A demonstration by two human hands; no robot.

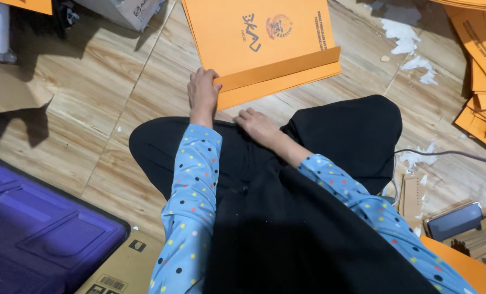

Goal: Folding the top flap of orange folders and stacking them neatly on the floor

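Left hand [202, 90] lay flat, fingers on the corner of the orange folder [264, 46], pinning it to the wooden floor [112, 92] just ahead of the knees. Right hand [258, 126] rested loose on the black skirt [308, 163], holding nothing. Folding well likely meant holding that corner firm and creasing along the flap [278, 73]. Folder: stiff matte card, rectangular, bottom flap turned up. More orange folders [482, 60] at right.

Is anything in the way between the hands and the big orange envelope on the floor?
Nothing visible. The left hand already touches the orange envelope at its folded flap corner. The right hand rests on the black-clothed knee just below it, with only bare floor between.
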